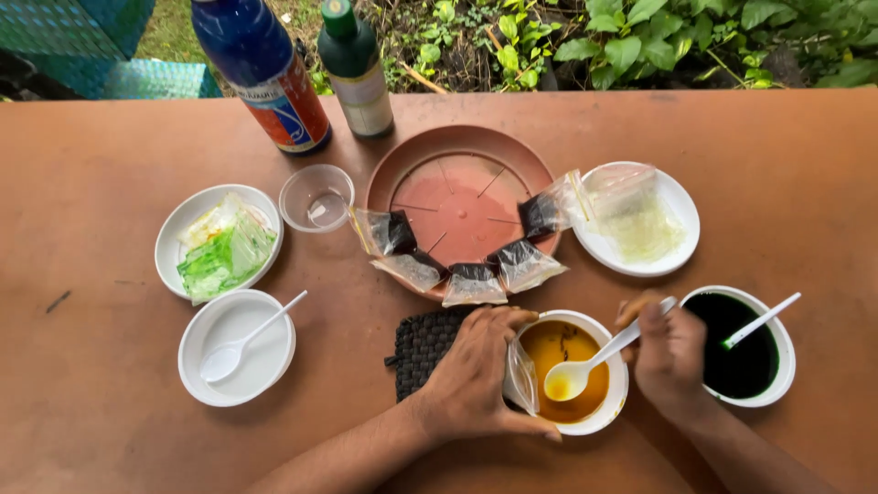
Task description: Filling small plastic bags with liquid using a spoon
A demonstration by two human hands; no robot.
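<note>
My left hand (476, 370) holds a small clear plastic bag (522, 380) against the left rim of a white bowl (615, 402) filled with orange-yellow liquid. My right hand (669, 352) grips a white plastic spoon (585, 366) whose scoop carries some of that liquid above the bowl. A dark woven mat (422, 348) lies under my left hand.
A white bowl of dark green liquid (776, 384) with a spoon sits at right. A brown round tray (457, 151) holds several small bags with dark contents. White plates with bags (677, 206), (174, 238), an empty bowl with spoon (236, 348), a clear cup (316, 198) and two bottles (265, 73), (357, 69) stand behind.
</note>
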